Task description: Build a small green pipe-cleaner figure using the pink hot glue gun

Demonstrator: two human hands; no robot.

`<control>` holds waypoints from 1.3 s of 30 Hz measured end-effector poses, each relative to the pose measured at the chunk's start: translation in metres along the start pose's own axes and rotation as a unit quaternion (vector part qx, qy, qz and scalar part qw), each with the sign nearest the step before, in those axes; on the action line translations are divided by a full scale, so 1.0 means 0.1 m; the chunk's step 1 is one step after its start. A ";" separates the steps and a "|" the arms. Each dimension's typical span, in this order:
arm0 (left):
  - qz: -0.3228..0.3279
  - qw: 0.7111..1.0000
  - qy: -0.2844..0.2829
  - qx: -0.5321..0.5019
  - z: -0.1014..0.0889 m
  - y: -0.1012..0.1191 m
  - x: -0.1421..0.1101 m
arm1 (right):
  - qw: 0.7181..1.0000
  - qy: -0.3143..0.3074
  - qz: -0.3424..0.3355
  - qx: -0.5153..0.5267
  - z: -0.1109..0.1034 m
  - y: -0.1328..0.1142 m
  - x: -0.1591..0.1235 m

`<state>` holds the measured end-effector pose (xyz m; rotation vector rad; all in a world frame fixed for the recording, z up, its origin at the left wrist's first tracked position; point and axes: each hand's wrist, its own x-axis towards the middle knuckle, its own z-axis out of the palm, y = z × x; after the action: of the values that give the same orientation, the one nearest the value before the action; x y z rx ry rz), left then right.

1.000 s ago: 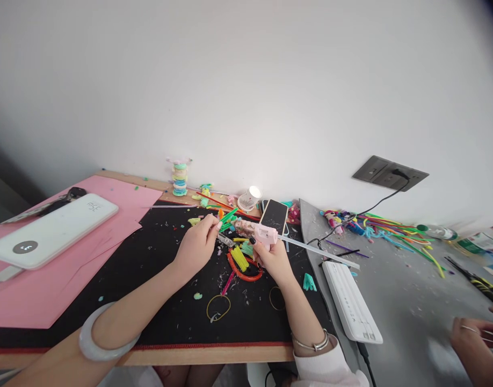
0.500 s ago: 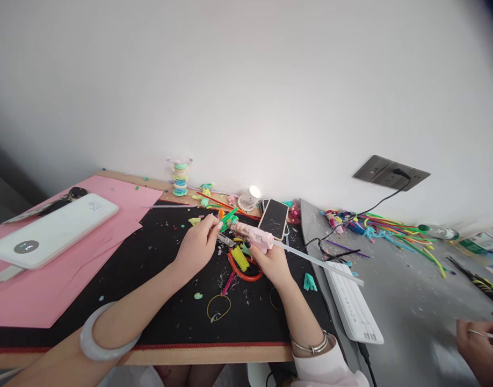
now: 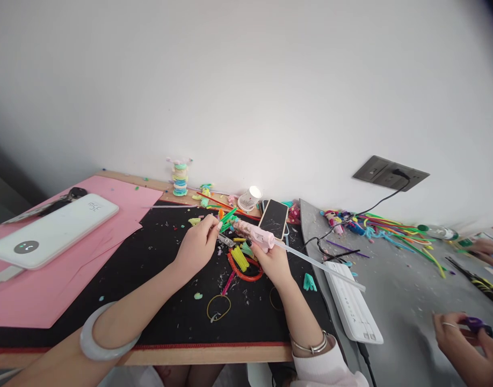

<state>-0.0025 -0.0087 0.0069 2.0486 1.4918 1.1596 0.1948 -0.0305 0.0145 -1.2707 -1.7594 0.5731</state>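
Observation:
My left hand (image 3: pixel 198 240) is closed on a green pipe cleaner piece (image 3: pixel 229 217), pinched between thumb and fingertips. In my right hand (image 3: pixel 272 259) is a pink hot glue gun (image 3: pixel 252 233), its tip pointing left toward the green piece. A long clear glue stick (image 3: pixel 319 262) sticks out of the gun's back. Whether the tip touches the green piece, I cannot tell. Below the hands lie a bundle of yellow pipe cleaner pieces (image 3: pixel 240 259) and a red-orange loop (image 3: pixel 250 277) on the black mat (image 3: pixel 166 306).
A white power bank (image 3: pixel 53 231) rests on pink paper (image 3: pixel 121 231) at left. A phone (image 3: pixel 273 217) and paper cup (image 3: pixel 249 198) stand behind my hands. Another power bank (image 3: pixel 353 303) lies right, near a black cable. A co-worker's hand (image 3: pixel 464 349) holds something purple at far right.
My right hand's glue gun has shifted slightly right; my left hand stays put. At far right, the co-worker's hand has come further into view with a purple thing, and another hand appears behind it.

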 end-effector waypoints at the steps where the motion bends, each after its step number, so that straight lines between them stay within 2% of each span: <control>1: -0.001 1.000 0.000 0.000 0.00 0.00 0.00 | 1.000 0.005 0.006 -0.001 0.00 0.00 0.00; 6: -0.002 1.000 0.002 0.000 0.00 0.01 0.00 | 0.998 0.033 0.056 -0.016 0.00 0.04 -0.02; 10: -0.003 1.000 0.000 -0.003 0.00 0.01 0.00 | 0.996 0.054 0.068 -0.014 -0.01 0.10 -0.01; 16: -0.006 1.000 0.005 -0.017 -0.01 0.00 0.00 | 0.983 0.141 0.090 -0.076 -0.12 0.15 0.05; 19: -0.016 0.999 0.013 -0.028 -0.01 0.01 0.01 | 0.958 0.196 0.130 -0.161 -0.26 0.19 0.07; 22: -0.033 0.999 0.010 -0.042 -0.01 0.02 0.01 | 0.930 0.213 0.183 -0.239 -0.42 0.28 0.07; 26: -0.046 0.997 0.009 -0.064 -0.02 0.04 0.01 | 0.909 0.232 0.209 -0.276 -0.57 0.42 0.05; 32: -0.050 0.995 0.008 -0.089 -0.02 0.05 0.01 | 0.842 0.276 0.290 -0.361 -0.63 0.60 0.04; 39: -0.039 0.993 0.003 -0.108 -0.02 0.06 0.00 | 0.812 0.281 0.317 -0.401 -0.61 0.73 0.05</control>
<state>-0.0004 -0.0115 0.0118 1.8296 1.3705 1.2382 0.2841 -0.0064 -0.0077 -2.3598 -1.0285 -0.2750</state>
